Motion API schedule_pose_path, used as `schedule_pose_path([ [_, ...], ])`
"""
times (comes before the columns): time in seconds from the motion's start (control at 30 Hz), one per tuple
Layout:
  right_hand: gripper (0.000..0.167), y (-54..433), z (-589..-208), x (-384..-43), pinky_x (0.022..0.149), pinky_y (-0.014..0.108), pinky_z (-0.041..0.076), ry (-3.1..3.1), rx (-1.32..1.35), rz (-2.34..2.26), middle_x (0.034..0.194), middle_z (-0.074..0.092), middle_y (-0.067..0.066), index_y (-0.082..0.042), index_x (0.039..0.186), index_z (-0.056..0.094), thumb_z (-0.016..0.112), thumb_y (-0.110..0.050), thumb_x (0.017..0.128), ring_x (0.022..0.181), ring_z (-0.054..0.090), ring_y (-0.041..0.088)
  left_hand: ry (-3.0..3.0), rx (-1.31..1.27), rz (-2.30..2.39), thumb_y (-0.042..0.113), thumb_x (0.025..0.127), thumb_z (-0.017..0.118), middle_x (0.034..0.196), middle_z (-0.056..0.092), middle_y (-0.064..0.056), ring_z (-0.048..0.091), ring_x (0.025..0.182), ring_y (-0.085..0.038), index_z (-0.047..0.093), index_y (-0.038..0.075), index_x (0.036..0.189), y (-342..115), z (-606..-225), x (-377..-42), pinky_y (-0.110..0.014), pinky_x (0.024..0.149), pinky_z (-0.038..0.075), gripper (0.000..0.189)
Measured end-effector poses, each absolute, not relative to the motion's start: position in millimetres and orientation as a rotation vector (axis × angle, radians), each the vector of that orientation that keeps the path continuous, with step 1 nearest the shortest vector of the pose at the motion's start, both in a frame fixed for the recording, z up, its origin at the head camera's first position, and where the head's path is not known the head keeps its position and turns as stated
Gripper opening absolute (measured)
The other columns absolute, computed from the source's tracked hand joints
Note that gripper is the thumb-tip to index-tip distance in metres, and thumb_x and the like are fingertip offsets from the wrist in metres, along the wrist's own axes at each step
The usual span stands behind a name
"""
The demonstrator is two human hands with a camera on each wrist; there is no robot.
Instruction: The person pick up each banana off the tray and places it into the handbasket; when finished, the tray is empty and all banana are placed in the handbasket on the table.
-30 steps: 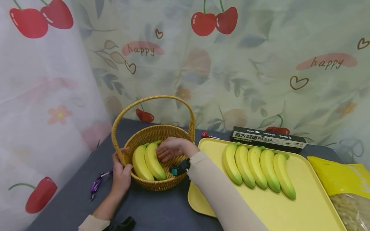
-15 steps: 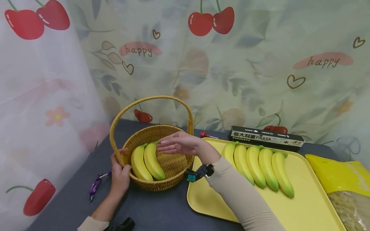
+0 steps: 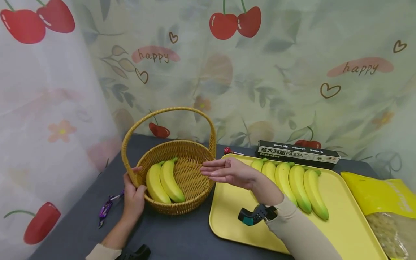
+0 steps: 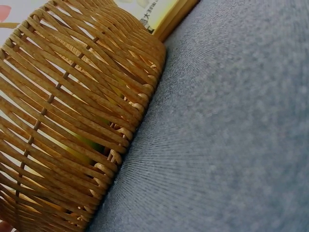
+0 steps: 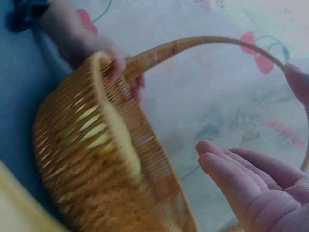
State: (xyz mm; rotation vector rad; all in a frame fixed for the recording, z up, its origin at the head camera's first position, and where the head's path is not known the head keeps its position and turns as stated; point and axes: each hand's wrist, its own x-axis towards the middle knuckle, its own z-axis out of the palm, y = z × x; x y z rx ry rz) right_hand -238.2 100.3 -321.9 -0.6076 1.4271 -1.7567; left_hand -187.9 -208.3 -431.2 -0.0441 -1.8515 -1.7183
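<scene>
A wicker basket with a tall arched handle holds two bananas lying side by side in its left half. At the basket's left side my left hand grips the rim by the foot of the handle, as the right wrist view also shows. My right hand is in the air between the basket and the yellow tray, fingers straight and holding nothing. A row of several bananas lies on that tray, partly hidden behind my right hand and forearm. The left wrist view is filled mostly by the basket's woven wall.
Behind the tray stands a black pasta box, with a red lollipop to its left. A yellow bag of pasta lies at the right. Purple-wrapped candy lies left of the basket, and a patterned curtain hangs behind.
My right hand has moved out of the basket, rightward to the tray's left part. The left hand keeps its grip, and the two bananas stay in the basket.
</scene>
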Motion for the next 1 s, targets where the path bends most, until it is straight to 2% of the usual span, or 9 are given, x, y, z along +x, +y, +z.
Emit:
schedule_pose_path([
  [0.17, 0.075, 128, -339, -230, 0.097, 0.028, 0.043, 1.568, -0.614, -1.713, 0.146, 0.027, 0.030, 0.010, 0.143, 0.023, 0.064, -0.016, 0.086, 0.128, 0.046, 0.021, -1.859, -0.038, -1.716, -0.019, 0.076, 0.033, 0.128, 0.045, -0.009, 0.044, 0.118, -0.016, 0.030, -0.007, 0.128, -208, -431, -188, -0.012, 0.093, 0.037, 0.053],
  [0.33, 0.070, 152, -352, -227, 0.101, 0.029, 0.040, 1.694, -0.590, -1.707, 0.146, 0.030, 0.026, 0.008, 0.143, 0.023, 0.061, -0.017, 0.089, 0.133, 0.040, 0.025, -1.859, -0.040, -1.708, -0.020, 0.077, 0.033, 0.127, 0.045, -0.009, 0.046, 0.115, -0.015, 0.030, -0.007, 0.127, -208, -429, -186, -0.012, 0.091, 0.038, 0.052],
  [0.47, 0.069, 171, -360, -223, 0.101, 0.026, 0.039, 1.804, -0.552, -1.719, 0.148, 0.026, 0.025, 0.007, 0.144, 0.021, 0.058, -0.017, 0.090, 0.136, 0.031, 0.031, -1.857, -0.050, -1.722, -0.019, 0.077, 0.032, 0.128, 0.044, -0.009, 0.046, 0.115, -0.014, 0.029, -0.007, 0.128, -207, -428, -186, -0.012, 0.090, 0.038, 0.052],
  [0.57, 0.071, 182, -367, -220, 0.103, 0.029, 0.038, 1.977, -0.517, -1.688, 0.150, 0.024, 0.024, 0.005, 0.145, 0.022, 0.060, -0.019, 0.090, 0.138, 0.025, 0.035, -1.855, -0.052, -1.719, -0.020, 0.077, 0.032, 0.128, 0.044, -0.009, 0.046, 0.115, -0.014, 0.029, -0.008, 0.127, -207, -428, -185, -0.012, 0.090, 0.038, 0.052],
  [0.77, 0.074, 190, -381, -222, 0.107, 0.045, 0.029, 2.330, -0.405, -1.680, 0.150, 0.025, 0.021, 0.000, 0.145, 0.026, 0.064, -0.025, 0.087, 0.139, 0.022, 0.035, -1.863, -0.040, -1.715, -0.020, 0.077, 0.032, 0.128, 0.044, -0.010, 0.045, 0.117, -0.015, 0.029, -0.007, 0.128, -207, -428, -185, -0.012, 0.092, 0.037, 0.052],
  [1.0, 0.076, 195, -400, -233, 0.111, 0.044, 0.024, 2.572, -0.286, -1.636, 0.151, 0.025, 0.019, 0.000, 0.144, 0.028, 0.066, -0.028, 0.085, 0.140, 0.022, 0.035, -1.877, -0.020, -1.716, -0.019, 0.077, 0.032, 0.129, 0.043, -0.010, 0.044, 0.117, -0.015, 0.030, -0.007, 0.128, -206, -427, -185, -0.011, 0.090, 0.037, 0.052],
])
